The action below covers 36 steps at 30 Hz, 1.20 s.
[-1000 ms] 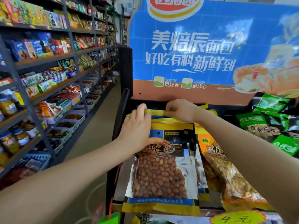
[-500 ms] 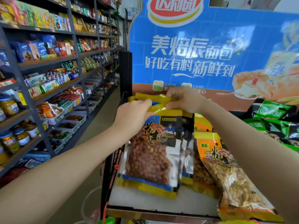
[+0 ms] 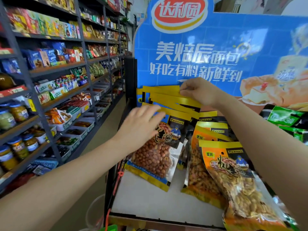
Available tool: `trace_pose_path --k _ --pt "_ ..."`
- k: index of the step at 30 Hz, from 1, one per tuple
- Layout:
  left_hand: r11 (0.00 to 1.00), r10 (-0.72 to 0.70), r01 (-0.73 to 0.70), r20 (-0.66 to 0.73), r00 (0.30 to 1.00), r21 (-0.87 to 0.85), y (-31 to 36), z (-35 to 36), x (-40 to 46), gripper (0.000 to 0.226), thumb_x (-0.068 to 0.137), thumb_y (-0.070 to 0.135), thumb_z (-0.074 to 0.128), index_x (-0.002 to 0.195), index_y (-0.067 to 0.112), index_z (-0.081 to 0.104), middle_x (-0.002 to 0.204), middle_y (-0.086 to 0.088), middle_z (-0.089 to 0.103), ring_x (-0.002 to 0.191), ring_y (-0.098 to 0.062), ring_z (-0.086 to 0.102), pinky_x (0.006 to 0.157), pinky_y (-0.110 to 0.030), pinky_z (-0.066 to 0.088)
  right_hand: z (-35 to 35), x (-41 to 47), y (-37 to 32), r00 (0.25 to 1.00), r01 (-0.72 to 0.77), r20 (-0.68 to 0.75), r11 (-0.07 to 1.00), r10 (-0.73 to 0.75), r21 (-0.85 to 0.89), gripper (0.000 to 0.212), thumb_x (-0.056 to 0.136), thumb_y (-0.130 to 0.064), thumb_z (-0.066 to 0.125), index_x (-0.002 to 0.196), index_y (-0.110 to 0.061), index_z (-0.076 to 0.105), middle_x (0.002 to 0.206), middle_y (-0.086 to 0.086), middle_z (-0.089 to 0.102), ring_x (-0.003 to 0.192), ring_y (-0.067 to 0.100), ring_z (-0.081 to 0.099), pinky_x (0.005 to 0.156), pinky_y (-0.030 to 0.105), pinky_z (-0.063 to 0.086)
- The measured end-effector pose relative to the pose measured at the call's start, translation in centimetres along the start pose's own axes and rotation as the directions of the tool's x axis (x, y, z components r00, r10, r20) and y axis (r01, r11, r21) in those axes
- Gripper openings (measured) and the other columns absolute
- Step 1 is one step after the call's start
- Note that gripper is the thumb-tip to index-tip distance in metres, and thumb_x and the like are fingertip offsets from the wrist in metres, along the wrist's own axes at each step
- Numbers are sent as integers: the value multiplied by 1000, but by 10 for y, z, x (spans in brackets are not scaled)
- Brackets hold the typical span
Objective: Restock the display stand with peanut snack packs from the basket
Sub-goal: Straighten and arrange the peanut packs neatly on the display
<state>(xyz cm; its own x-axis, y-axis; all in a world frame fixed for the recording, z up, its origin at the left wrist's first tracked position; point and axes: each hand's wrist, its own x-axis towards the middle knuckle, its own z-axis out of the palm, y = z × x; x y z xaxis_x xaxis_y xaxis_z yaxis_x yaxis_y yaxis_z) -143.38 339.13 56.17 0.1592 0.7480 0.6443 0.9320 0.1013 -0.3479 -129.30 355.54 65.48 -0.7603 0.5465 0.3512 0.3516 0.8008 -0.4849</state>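
Observation:
Several peanut snack packs [image 3: 160, 152] with yellow tops and clear fronts stand fanned in a row at the left of the display stand shelf [image 3: 150, 202]. My right hand [image 3: 198, 91] pinches the yellow top edges of the rear packs. Blurred with fingers spread, my left hand [image 3: 143, 125] lies flat on the front pack, holding nothing. A second row of orange-topped peanut packs [image 3: 221, 165] leans to the right of it. The basket is out of sight.
A blue bread advertisement board [image 3: 208, 55] rises behind the shelf. Green snack packs [image 3: 283, 117] lie at the far right. Long grocery shelves [image 3: 55, 80] line the aisle on the left. Below the stand's left corner sits a clear bin [image 3: 95, 212].
Both hands have lifted the pack tops up and back, standing the packs more upright against the board. My left hand has let go of the yellow edge and now rests spread on the front pack.

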Motion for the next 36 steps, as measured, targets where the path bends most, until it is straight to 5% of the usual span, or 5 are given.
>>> trace_pose_path --k 9,17,21,27,36 --pt "990 33 32 439 898 -140 24 12 -14 114 65 69 62 147 29 -7 156 -8 -18 145 -30 -9 117 -41 6 22 -32 24 964 -56 -253 993 82 107 30 95 -25 50 74 -4 59 59 -6 39 53 16 37 58 27 35" --pt "997 27 -1 335 942 -77 28 23 -30 105 64 71 58 146 17 21 155 -18 18 140 -35 27 107 -47 38 59 -2 -14 868 68 -496 992 -6 107 27 99 -25 41 78 -9 49 55 -3 39 50 13 36 50 30 23" --pt "993 -32 75 406 913 -90 36 31 -33 102 73 65 55 148 21 2 157 -17 3 144 -34 12 111 -48 25 25 -1 1 945 -169 -290 985 154 -24 30 92 -33 51 69 -15 58 63 2 53 70 26 54 62 29 37" --pt "987 -132 159 397 908 -35 49 35 -36 99 79 66 46 146 23 -12 157 -17 -6 144 -37 3 115 -45 12 8 1 -16 941 143 -289 981 -176 -134 28 98 -19 43 116 -5 58 111 15 66 101 30 60 82 31 43" --pt "986 -145 162 300 943 -33 43 20 -30 93 72 75 22 142 13 31 148 -18 35 126 -34 49 99 -44 45 5 23 -32 994 -28 -112 959 -4 -282 27 89 -11 48 96 4 69 100 19 69 93 32 61 80 36 50"
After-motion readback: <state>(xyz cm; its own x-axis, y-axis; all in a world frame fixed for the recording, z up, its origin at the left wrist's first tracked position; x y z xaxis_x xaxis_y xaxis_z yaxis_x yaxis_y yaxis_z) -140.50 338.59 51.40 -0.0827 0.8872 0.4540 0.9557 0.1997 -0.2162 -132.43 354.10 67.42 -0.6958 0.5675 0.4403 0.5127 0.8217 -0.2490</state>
